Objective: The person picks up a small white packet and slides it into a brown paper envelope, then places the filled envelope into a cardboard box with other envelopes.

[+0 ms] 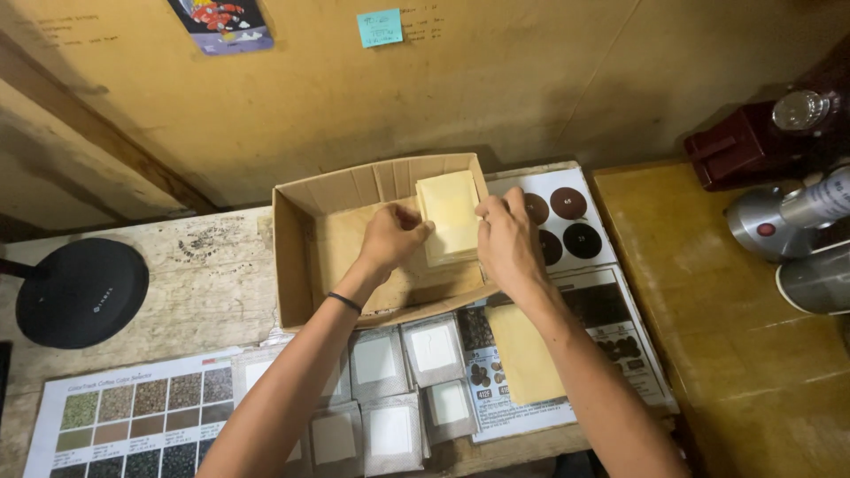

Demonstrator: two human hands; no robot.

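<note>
Near me, small square packets (390, 389) lay unpacked on the printed charts (133, 416). Farther off, my left hand (390, 237) and right hand (506, 241) pinched a stack of pale yellow sheets (449, 212) standing in the cardboard box's (292, 257) far right corner; another yellow sheet (524, 354) lay outside.

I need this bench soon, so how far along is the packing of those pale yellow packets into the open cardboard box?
Done: a stack of pale yellow packets already stands in the open cardboard box. In hand: left hand and right hand are pressed against that stack's sides. Left: one yellow packet and several grey-framed white square pouches lie outside the box on the bench.
</note>
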